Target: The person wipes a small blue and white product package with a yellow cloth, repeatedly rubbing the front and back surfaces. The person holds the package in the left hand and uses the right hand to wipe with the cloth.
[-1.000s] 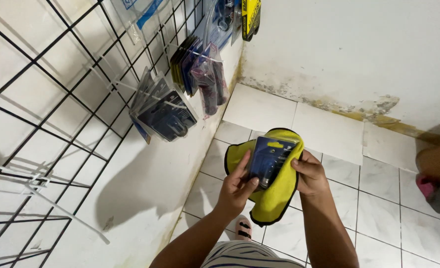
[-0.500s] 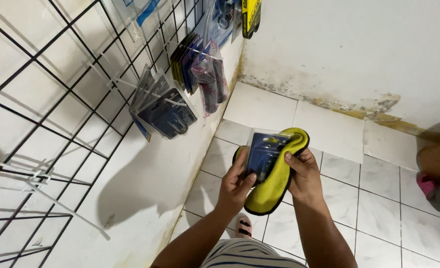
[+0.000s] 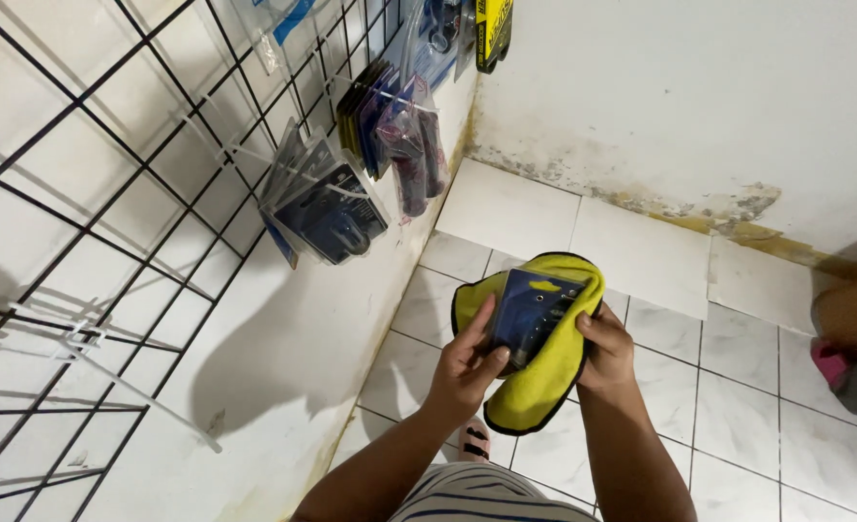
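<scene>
My left hand [image 3: 469, 365] grips the near edge of a dark blue flat packaged item [image 3: 532, 311]. Under the package lies a yellow cloth with a black hem [image 3: 540, 387], draped over my right hand [image 3: 604, 350], which holds cloth and package from the right side. Both hands are at waist height above the tiled floor. My sandalled foot [image 3: 474, 442] shows below the cloth.
A black wire grid [image 3: 109, 193] covers the white wall on the left. Clear packets [image 3: 327, 208] and darker packets [image 3: 404, 135] hang from its hooks, with bare white hooks [image 3: 109, 367] lower down. White floor tiles [image 3: 738, 425] meet a stained wall. Another person's leg [image 3: 854, 324] is at the right edge.
The cloth has been folded and bunched closer around the package. Both hands have shifted slightly while still holding it.
</scene>
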